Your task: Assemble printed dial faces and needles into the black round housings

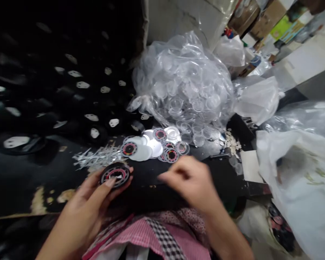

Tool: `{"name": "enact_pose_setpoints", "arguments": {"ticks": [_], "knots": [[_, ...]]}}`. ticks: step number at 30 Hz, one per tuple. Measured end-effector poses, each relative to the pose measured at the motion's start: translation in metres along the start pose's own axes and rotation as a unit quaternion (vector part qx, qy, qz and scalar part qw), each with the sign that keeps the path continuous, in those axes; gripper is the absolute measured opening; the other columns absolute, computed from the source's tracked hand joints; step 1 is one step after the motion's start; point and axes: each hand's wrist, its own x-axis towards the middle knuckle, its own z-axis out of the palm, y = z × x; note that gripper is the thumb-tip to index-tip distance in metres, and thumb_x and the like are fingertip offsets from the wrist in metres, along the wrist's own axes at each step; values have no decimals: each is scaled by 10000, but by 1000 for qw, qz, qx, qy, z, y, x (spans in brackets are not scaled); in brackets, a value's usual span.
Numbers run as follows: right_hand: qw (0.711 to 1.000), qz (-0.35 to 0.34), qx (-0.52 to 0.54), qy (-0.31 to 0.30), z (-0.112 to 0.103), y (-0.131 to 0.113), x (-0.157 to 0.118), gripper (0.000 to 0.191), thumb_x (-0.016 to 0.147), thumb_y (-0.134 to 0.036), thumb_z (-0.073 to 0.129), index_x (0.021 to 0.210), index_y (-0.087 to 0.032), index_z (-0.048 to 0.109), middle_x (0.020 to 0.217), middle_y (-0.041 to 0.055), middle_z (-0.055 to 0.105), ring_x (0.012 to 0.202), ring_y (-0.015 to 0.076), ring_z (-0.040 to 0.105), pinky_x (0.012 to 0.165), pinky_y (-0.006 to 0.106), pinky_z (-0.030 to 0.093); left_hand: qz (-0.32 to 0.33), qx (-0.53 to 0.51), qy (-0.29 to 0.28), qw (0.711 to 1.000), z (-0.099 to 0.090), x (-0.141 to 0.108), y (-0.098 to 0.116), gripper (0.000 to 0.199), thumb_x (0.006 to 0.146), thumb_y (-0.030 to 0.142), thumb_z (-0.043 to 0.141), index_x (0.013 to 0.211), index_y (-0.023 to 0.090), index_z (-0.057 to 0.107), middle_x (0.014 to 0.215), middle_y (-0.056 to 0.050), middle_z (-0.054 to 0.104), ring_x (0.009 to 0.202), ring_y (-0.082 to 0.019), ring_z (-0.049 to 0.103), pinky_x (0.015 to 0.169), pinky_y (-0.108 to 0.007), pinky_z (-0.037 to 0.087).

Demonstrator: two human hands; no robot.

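Note:
My left hand (93, 204) holds a round black gauge (115, 176) with a red-marked dial face; the thumb presses on the face and the fingers wrap under the case. To the right, my right hand (191, 182) is closed above the black tabletop, its fingers curled and slightly blurred. Whether it holds anything small cannot be made out. Just beyond both hands lies a pile of white discs (155, 148) mixed with printed dial discs (171, 155). Left of these sits a heap of thin pale strips or pins (97, 157).
A big clear bag of transparent round covers (189, 90) stands behind the discs. Many black round cases (94, 133) with white plates fill the left. Small cream pieces (232, 142) and a white card (251, 166) lie right, beside a white plastic bag (298, 187). Cardboard boxes (271, 18) are stacked behind.

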Motion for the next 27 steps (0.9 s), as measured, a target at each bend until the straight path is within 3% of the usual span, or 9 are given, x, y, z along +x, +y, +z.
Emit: {"name": "enact_pose_setpoints", "arguments": {"ticks": [1,3,4,7,11,14,17,21,27], "knots": [[991,33,-27,125,-19,11,-5,333,934,-478,625,733,-212,636,702,-25,610,677,130,571,680,273,429,11,-16,3,1000,2,0,1,358,683,338,858,994,220,728,1080,-42,769,1066,-249,700,842,-269,608],[928,80,-82,355,-53,42,-11,260,975,-436,549,915,-214,670,886,14,671,837,163,618,801,319,454,8,-42,-18,999,6,2,0,315,675,330,870,928,204,732,1030,-57,782,1034,-256,716,860,-317,618],[909,91,-92,396,-65,60,-11,246,959,-418,561,1010,-210,682,990,37,685,949,185,627,897,356,447,-14,-51,-37,998,9,2,-2,306,673,327,876,910,196,733,1005,-69,788,1000,-260,729,853,-337,624],[916,107,45,385,-76,106,-5,278,865,-373,608,1043,-169,672,1002,62,693,984,209,647,952,407,461,-125,-79,-110,983,23,-1,-12,281,756,338,828,949,154,741,1018,-134,788,956,-267,748,859,-363,622],[896,84,190,393,-56,128,9,186,811,-283,557,925,-160,640,726,-10,613,646,140,596,691,321,481,-221,-110,-149,958,41,-3,-21,261,970,313,590,1007,100,737,1102,-172,768,1023,-256,737,922,-352,598],[905,55,183,381,-39,108,16,93,786,-228,554,813,-175,625,587,-65,475,498,98,432,555,275,382,-218,-117,-147,958,44,-1,-23,233,993,266,555,999,118,734,1099,-134,773,1014,-246,741,922,-344,597],[911,6,230,341,-21,66,18,78,750,-192,508,761,-204,585,560,-76,394,460,92,361,537,283,372,-209,-108,-149,960,44,0,-23,211,988,260,569,996,135,738,1070,-107,781,987,-230,747,914,-337,599],[918,-80,358,153,11,12,17,170,769,-124,453,803,-218,590,681,-32,457,506,100,415,550,296,405,-200,-98,-157,962,44,-2,-21,199,967,280,612,999,139,749,1070,-104,779,968,-210,746,895,-306,598],[963,-125,237,-7,41,-8,21,213,857,-129,406,809,-211,596,768,15,564,706,150,552,651,311,474,-186,-116,-180,959,43,-2,-23,153,863,307,753,944,177,755,966,-57,774,889,-180,738,854,-285,596]]}}
